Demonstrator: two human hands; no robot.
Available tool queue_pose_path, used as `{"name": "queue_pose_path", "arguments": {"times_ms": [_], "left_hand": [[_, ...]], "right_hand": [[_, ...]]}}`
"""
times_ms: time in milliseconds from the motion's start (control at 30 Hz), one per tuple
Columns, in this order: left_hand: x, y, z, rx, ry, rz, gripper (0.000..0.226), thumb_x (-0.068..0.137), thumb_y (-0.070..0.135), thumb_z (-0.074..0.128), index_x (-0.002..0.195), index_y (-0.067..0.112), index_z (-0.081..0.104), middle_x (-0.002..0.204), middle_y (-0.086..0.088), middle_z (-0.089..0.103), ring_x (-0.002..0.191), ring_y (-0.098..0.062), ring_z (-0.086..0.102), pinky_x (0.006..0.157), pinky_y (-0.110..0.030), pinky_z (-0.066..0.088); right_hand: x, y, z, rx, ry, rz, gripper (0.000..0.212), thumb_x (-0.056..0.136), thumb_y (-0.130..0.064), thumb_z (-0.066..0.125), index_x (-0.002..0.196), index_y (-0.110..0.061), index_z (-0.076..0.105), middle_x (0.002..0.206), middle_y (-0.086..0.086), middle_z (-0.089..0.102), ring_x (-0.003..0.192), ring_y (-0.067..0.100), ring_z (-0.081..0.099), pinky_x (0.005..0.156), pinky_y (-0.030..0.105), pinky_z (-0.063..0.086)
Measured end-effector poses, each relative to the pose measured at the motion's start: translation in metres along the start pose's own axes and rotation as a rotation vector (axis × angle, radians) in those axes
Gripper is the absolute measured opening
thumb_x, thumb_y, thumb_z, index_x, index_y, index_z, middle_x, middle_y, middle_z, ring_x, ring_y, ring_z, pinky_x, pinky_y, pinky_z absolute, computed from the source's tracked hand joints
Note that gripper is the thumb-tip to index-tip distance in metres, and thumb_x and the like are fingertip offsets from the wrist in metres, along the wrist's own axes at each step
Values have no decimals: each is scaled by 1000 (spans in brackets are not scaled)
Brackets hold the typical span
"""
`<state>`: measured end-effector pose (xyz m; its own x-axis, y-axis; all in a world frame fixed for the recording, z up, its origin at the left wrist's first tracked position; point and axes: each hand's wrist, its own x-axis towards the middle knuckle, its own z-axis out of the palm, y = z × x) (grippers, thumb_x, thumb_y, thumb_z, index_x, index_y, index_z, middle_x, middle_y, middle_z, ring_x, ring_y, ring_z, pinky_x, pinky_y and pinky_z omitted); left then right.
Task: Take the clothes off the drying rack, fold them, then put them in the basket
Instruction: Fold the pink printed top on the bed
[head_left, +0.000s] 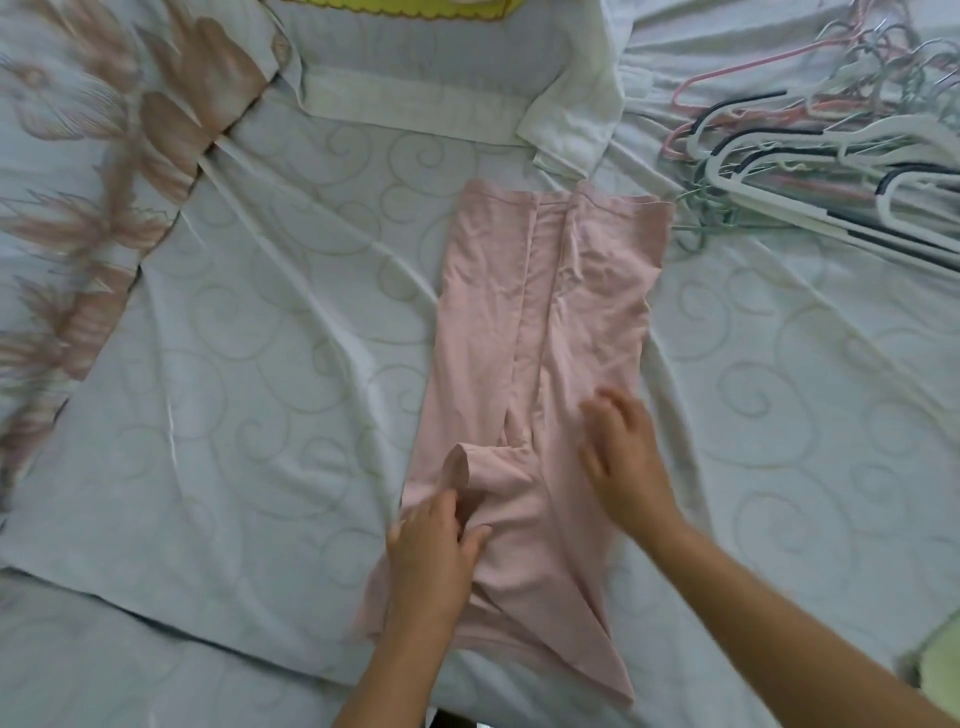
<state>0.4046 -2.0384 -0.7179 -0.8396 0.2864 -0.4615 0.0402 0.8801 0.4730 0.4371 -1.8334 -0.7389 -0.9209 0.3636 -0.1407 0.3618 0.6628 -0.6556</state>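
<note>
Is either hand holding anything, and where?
The left hand grips a raised fold in the near half of the pink garment; the right hand holds nothing.

No text, label, brand, number or sign can be read anywhere on the fabrics or hangers here.

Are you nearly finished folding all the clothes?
Partly. Bare hangers lie piled, and a white garment looks folded. In hand: the left hand pinches the pink garment, with the right hand open over it. Left: finishing that fold, then the basket.
</note>
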Motion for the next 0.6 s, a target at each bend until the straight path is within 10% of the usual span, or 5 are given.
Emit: {"name": "queue_pose_path", "arguments": {"times_ms": [100, 367, 600], "left_hand": [[-1, -5, -4, -125, 31, -32, 33, 79, 21, 70, 69, 37, 43, 76, 14, 41, 83, -17, 54, 78, -32, 41], [-25, -36, -10, -19, -250, -41, 38, 83, 23, 65, 68, 34, 31, 78, 13, 45, 82, -14, 48, 64, -26, 29], [-26, -54, -21, -143, 78, -308, 53, 61, 28, 86, 97, 8, 54, 98, -9, 52, 93, -27, 50, 79, -38, 42]], "right_hand": [[-65, -1, 19, 52, 17, 189, 27, 83, -29, 55, 101, -10, 55, 98, -1, 41, 80, 17, 50, 69, 32, 48], [-126, -19, 25, 247, -42, 717, 22, 78, -14, 73, 87, -17, 53, 92, 3, 53, 76, 14, 50, 69, 29, 42], [-139, -14, 18, 222, -159, 754, 27, 76, -19, 75, 67, -17, 49, 79, 7, 58, 70, 19, 52, 56, 17, 34]]}}
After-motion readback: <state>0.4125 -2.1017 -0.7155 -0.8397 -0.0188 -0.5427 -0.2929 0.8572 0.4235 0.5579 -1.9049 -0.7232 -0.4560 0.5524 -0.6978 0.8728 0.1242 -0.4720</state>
